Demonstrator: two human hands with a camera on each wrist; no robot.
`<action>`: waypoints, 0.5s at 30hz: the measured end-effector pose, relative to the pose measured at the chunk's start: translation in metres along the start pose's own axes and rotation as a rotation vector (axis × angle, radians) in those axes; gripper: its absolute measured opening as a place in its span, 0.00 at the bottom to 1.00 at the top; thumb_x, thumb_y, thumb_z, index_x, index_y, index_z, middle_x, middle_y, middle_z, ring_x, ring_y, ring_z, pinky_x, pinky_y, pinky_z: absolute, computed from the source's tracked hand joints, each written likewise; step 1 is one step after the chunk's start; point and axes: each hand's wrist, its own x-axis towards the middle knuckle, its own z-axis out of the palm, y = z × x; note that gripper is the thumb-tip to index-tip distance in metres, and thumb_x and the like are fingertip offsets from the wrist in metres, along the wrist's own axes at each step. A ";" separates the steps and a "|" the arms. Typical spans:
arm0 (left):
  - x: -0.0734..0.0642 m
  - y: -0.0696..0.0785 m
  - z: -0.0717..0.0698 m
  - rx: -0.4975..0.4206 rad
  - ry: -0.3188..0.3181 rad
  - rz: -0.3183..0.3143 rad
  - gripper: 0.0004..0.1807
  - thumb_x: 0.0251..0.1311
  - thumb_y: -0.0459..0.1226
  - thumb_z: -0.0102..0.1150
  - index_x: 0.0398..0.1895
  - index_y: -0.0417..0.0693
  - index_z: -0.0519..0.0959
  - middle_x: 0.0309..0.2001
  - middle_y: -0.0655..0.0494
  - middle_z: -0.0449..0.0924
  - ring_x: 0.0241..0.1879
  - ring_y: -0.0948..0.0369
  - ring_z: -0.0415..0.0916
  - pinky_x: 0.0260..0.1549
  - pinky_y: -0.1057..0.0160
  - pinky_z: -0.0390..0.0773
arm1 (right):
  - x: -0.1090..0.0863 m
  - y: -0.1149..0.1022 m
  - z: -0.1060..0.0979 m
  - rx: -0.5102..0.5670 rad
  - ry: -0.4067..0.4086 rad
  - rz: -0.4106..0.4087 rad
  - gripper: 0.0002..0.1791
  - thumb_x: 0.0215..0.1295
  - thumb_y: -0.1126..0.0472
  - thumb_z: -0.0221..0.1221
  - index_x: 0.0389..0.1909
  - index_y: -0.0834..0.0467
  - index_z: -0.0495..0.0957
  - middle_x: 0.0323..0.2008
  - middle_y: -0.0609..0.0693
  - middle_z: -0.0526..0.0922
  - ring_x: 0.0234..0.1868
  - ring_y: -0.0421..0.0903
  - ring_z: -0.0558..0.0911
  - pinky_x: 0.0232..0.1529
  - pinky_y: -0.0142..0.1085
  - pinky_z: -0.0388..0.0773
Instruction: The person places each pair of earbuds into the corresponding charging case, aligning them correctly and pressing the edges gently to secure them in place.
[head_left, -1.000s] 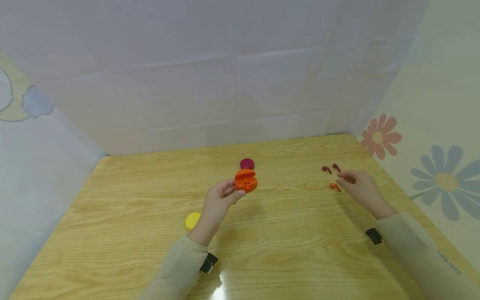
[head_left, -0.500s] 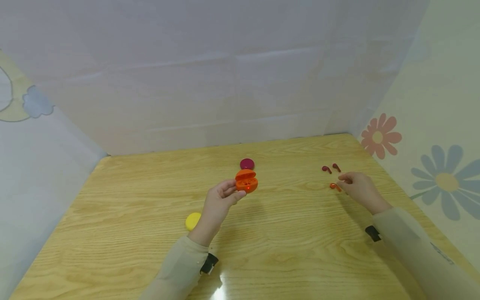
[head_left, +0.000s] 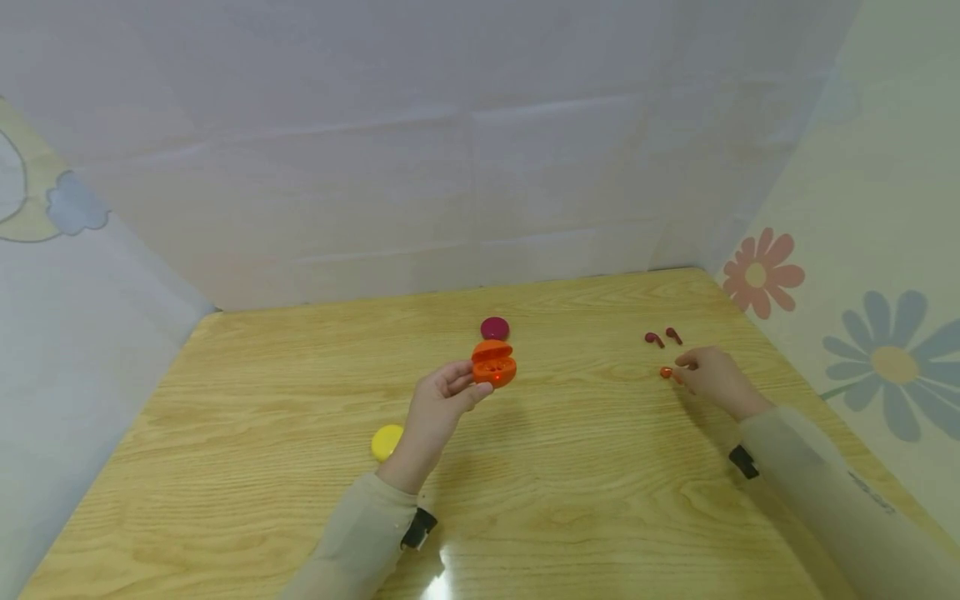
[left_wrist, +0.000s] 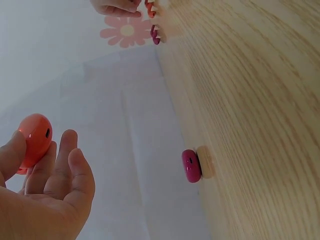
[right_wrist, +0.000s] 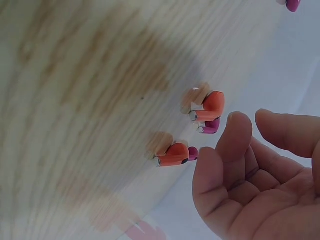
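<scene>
My left hand [head_left: 438, 408] holds an orange earbud case [head_left: 504, 375] above the table, its lid tilted up and a small light glowing on its front. In the left wrist view the thumb and fingers grip the rounded case [left_wrist: 36, 140]. Over at the right, my right hand [head_left: 716, 383] hovers with its fingertips right at an orange earbud [head_left: 666, 372], overlapping its stem. The right wrist view shows two orange earbuds, one upper [right_wrist: 214, 104] and one lower [right_wrist: 175, 154], lying just beyond the fingertips. There, thumb and index finger stand apart with nothing between them.
Two magenta earbuds, one left [head_left: 653, 338] and one right [head_left: 673, 336], lie behind the orange ones. A magenta case [head_left: 495, 327] sits behind the orange case. Near the left forearm lies a yellow round case [head_left: 385, 442]. Walls enclose the wooden table [head_left: 262, 383].
My right hand has shifted slightly down and nearer to the orange earbud, so its fingers cover more of the stem. The left hand and the orange case have stayed almost still.
</scene>
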 end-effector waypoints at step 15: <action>0.000 0.000 0.000 0.014 -0.016 -0.005 0.22 0.64 0.34 0.61 0.59 0.33 0.74 0.53 0.42 0.80 0.53 0.52 0.78 0.52 0.55 0.75 | 0.009 0.001 0.003 0.001 -0.048 0.007 0.13 0.68 0.70 0.49 0.34 0.77 0.77 0.18 0.50 0.72 0.20 0.44 0.68 0.24 0.36 0.66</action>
